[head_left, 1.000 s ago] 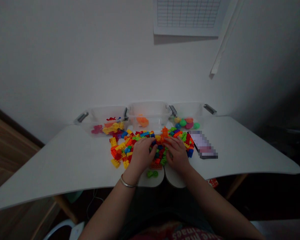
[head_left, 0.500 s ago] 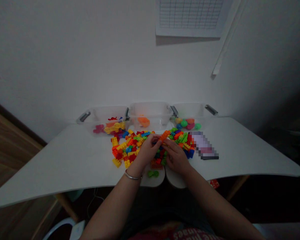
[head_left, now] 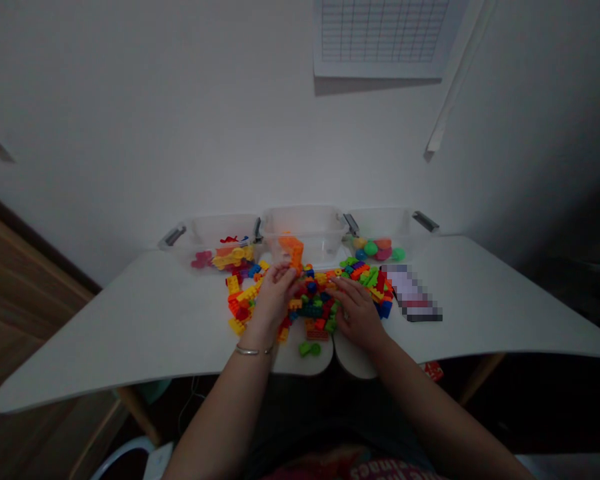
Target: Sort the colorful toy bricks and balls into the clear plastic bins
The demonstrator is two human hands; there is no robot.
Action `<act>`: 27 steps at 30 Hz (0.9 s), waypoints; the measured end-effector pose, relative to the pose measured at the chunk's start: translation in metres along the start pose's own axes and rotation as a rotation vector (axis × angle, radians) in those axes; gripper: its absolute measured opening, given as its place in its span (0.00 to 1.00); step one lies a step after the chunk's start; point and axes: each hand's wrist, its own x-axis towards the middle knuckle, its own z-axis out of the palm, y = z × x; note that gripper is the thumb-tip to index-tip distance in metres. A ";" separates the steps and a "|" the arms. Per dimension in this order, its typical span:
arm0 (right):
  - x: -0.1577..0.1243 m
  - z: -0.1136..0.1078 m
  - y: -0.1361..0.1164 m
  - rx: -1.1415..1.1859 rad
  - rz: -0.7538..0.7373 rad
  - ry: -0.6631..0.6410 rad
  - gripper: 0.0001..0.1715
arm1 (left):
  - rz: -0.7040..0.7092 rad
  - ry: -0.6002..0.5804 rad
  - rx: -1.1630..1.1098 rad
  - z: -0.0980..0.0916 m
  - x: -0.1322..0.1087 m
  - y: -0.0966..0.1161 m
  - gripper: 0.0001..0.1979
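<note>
An orange building block (head_left: 296, 259) is pinched in the fingers of my left hand (head_left: 273, 300). It stands up in front of the middle bin, overlapping the orange pieces seen through the bin's wall. My right hand (head_left: 359, 313) rests over the right part of the block pile (head_left: 310, 311), its fingers stretched out onto the blocks and gripping nothing that I can see. The pile is a mix of red, yellow, orange, green and blue blocks, partly hidden by both hands. Near the table's front edge lies a green piece (head_left: 310, 349).
Three clear plastic bins line the wall: the left bin (head_left: 200, 230) has yellow, red and pink pieces, the middle bin (head_left: 325, 230) orange ones, the right bin (head_left: 395, 227) colourful round pieces. A phone (head_left: 413, 293) lies right of the pile on the white table (head_left: 170, 320).
My hands have moved apart. My left hand has shifted left with an orange block turned upright, while my right hand has let go and spread its fingers over the pile.
</note>
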 end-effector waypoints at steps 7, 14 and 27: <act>-0.002 0.000 0.000 -0.041 0.075 0.015 0.25 | 0.585 0.447 0.286 -0.049 0.042 0.040 0.16; -0.001 0.000 -0.002 -0.057 0.114 -0.020 0.22 | 0.855 0.575 0.965 -0.089 0.077 0.063 0.08; -0.002 0.002 -0.002 -0.072 0.182 -0.037 0.22 | 0.732 0.297 1.611 -0.086 0.089 0.059 0.18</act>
